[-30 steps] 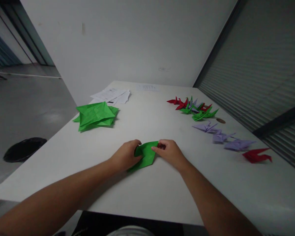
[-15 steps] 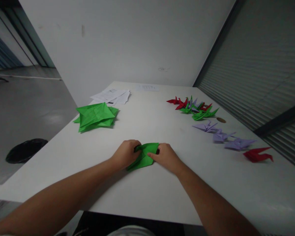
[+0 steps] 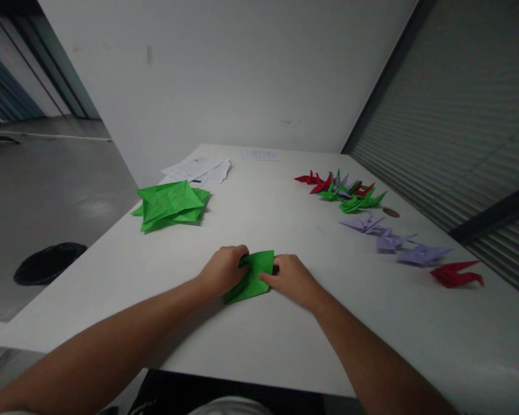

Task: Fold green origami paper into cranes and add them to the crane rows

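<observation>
A: What are the hands doing?
B: The left hand (image 3: 225,270) and right hand (image 3: 293,278) both hold one green paper (image 3: 257,282) between them. The left fingers curl over its left side; the right thumb presses its face, the other fingers partly hidden at its right edge.

A: How much room do they have?
B: The white table (image 3: 259,346) extends past them on all sides. Its front edge runs below both hands, under the forearms, with a strip of tabletop between.

A: And the paper itself?
B: Bright green, folded, four-sided and aslant. One corner points up between the hands; another pokes out below the left, where shadow darkens it.

A: Farther out?
B: Ahead and left of the left hand, stacked green sheets (image 3: 168,203), with printed pages (image 3: 194,169) behind. Well right of the right hand, a red bird (image 3: 456,275) and purple birds (image 3: 422,254); beyond those, a mixed cluster of birds (image 3: 358,200) beside a brown disc (image 3: 391,212).
</observation>
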The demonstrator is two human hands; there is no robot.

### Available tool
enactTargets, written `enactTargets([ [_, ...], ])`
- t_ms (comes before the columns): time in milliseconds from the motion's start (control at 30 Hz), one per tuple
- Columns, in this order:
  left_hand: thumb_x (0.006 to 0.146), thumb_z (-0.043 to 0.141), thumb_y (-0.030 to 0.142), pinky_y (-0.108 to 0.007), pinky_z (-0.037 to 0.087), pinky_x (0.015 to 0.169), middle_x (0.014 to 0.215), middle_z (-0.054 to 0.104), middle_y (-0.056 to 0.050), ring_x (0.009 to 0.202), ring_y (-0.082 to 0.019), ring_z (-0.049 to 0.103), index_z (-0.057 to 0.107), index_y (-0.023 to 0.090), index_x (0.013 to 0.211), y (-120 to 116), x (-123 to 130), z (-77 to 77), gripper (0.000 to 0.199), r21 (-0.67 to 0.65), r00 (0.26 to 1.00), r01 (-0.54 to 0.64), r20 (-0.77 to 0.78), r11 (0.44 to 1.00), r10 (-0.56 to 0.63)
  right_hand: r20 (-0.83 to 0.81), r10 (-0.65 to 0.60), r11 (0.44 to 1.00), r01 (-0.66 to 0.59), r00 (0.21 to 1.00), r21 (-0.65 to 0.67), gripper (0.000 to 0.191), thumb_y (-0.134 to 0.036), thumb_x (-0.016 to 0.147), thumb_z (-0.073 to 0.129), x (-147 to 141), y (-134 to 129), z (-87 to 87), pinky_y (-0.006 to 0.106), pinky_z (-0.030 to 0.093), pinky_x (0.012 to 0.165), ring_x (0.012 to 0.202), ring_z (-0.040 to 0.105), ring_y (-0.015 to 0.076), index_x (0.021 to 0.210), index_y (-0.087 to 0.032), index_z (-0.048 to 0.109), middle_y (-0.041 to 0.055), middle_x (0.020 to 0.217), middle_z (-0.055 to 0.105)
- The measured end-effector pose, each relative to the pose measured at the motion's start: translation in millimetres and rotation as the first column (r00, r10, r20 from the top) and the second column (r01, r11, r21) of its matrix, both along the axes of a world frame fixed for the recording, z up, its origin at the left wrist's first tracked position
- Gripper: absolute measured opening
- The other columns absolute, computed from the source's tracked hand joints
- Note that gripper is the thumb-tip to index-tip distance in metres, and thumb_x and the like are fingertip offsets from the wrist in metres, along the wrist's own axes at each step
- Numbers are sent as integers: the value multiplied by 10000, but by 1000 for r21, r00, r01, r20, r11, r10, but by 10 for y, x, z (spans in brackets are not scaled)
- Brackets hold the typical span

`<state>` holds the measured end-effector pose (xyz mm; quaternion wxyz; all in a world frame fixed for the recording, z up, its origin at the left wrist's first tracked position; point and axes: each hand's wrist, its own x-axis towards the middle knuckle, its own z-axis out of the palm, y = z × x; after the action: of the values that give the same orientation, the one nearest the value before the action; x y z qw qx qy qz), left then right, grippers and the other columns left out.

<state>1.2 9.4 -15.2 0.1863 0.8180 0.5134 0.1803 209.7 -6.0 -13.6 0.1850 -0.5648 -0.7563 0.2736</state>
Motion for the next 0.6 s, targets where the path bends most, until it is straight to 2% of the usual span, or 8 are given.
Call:
enactTargets([
  [67, 835, 616, 163, -319, 483, 707, 894, 761, -82, 819, -253, 709, 698, 187, 987, -2, -2, -9, 174, 19, 1000, 10, -30, 1000, -9, 20, 13, 1000, -12, 1000, -11, 183, -239, 796, 783, -1, -8, -4, 270, 321, 514, 569, 593, 151, 642, -180, 706, 41, 647, 720],
  [267, 831, 631, 170, -322, 493, 734, 934, 756, -88, 857, -259, 711, 677, 195, 1025, -3, 11, -35, 200, 36, 998, 17, -67, 999, -14, 174, -57, 998, 50, 983, 45, 214, -326, 763, 816, -6, -11, -47, 295, 334, 521, 567, 610, 182, 644, -188, 704, 83, 669, 730],
  [433, 822, 619, 148, -302, 478, 711, 891, 738, -58, 807, -226, 687, 668, 208, 1014, -33, 39, -25, 207, 25, 999, 14, -35, 1000, -13, 296, -168, 986, 155, 940, 68, 280, -448, 708, 860, 9, -2, -42, 308, 329, 517, 591, 625, 220, 698, -199, 733, 106, 689, 727],
  [600, 788, 654, 170, -286, 464, 676, 871, 695, -41, 757, -194, 634, 661, 198, 971, -91, 41, -1, 185, 40, 998, 53, 24, 998, -54, 332, -232, 972, 226, 914, 57, 342, -519, 666, 877, 42, -7, 12, 311, 336, 523, 641, 665, 256, 713, -212, 733, 118, 716, 733],
])
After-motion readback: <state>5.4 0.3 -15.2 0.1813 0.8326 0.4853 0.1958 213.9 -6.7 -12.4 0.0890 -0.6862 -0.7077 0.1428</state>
